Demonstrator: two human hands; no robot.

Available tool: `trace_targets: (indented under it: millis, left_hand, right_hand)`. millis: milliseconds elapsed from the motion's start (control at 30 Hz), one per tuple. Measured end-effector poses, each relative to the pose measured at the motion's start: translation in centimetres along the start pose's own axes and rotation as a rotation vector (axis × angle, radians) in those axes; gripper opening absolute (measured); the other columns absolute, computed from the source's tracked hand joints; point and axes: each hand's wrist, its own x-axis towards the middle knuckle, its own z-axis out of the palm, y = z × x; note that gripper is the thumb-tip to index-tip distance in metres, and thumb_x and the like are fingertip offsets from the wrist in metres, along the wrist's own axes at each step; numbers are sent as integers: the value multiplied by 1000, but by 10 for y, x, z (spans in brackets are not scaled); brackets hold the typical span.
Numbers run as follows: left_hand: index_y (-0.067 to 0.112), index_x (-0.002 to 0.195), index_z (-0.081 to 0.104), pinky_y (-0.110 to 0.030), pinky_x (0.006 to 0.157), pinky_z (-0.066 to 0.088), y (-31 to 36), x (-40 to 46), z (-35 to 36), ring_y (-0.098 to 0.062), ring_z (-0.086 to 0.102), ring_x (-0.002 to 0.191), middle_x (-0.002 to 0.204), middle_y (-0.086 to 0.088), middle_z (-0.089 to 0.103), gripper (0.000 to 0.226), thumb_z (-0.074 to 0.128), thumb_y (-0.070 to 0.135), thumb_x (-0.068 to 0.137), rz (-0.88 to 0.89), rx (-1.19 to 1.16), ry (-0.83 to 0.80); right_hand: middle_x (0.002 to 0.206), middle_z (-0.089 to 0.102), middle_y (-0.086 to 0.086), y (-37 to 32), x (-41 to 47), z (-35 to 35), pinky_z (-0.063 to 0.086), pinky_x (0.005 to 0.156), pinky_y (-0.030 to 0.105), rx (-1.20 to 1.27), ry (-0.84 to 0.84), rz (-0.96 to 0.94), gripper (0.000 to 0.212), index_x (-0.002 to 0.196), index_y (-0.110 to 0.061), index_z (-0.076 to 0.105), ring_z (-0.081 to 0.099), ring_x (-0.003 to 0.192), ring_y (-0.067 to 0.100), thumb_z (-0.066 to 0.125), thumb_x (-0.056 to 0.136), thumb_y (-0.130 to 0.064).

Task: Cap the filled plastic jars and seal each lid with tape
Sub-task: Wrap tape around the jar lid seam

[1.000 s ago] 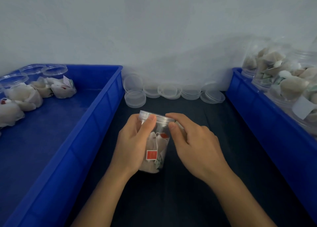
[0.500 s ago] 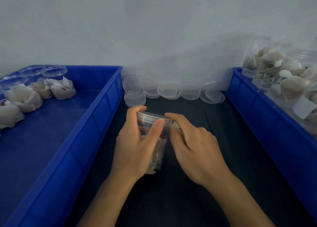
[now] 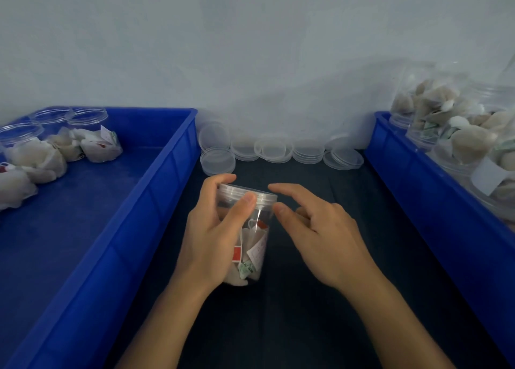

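A clear plastic jar (image 3: 252, 246) filled with white sachets stands tilted on the dark table between the two crates. Its clear lid (image 3: 246, 194) sits on top. My left hand (image 3: 214, 237) grips the jar from the left, thumb across the lid's rim and fingers round the back. My right hand (image 3: 315, 229) hovers just right of the lid with fingers relaxed and spread, thumb tip close to the rim but apart from it. I cannot make out any tape.
A blue crate (image 3: 156, 179) on the left holds capped filled jars (image 3: 92, 140). A second blue crate (image 3: 412, 190) on the right holds more filled jars (image 3: 451, 134). Stacks of spare clear lids (image 3: 274, 148) line the wall behind the jar.
My right hand has let go of the lid and opened, drawing slightly right. My left hand has turned the jar, so the red tag shows again.
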Motion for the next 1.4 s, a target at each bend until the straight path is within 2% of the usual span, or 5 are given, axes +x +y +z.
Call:
trace_targets:
  millis: [267, 633, 1067, 1267, 1400]
  left_hand:
    - [42, 140, 53, -27, 83, 61, -2, 3, -7, -18, 76, 104, 116, 7, 73, 58, 64, 61, 86, -32, -114, -103]
    - [48, 144, 43, -37, 86, 61, 4, -6, 2, 1, 65, 107, 127, 23, 61, 62, 50, 78, 89, 169, 536, 109]
    - [46, 125, 56, -15, 76, 55, 3, 2, -7, -5, 72, 96, 108, 17, 72, 42, 61, 63, 87, 40, 113, -29]
    - [35, 122, 61, -42, 80, 59, 0, 5, -11, -23, 72, 88, 99, -1, 72, 44, 64, 60, 86, 14, -17, -85]
    - [31, 123, 61, -35, 77, 59, -1, 5, -11, -28, 72, 88, 100, -6, 72, 43, 66, 54, 87, -6, -119, -119]
  right_hand:
    - [65, 58, -32, -7, -3, 7, 39, 61, 27, 37, 25, -14, 25, 122, -51, 55, 59, 61, 3, 46, 100, -55]
    - [59, 56, -18, -15, -7, 11, 46, 58, 31, -55, 102, 4, 33, 125, -47, 52, 59, 59, 8, 38, 100, -64]
    - [67, 61, -9, 2, 0, 3, 39, 61, 28, 102, 15, 18, 32, 135, -48, 53, 58, 61, 10, 49, 104, -50]
    - [63, 59, -16, 2, -1, 4, 38, 61, 25, 86, 17, 14, 33, 134, -52, 55, 58, 62, 8, 47, 101, -52]
    - [63, 57, -29, -3, -2, 8, 42, 65, 29, 80, 9, 14, 30, 130, -51, 58, 56, 61, 5, 46, 103, -52]
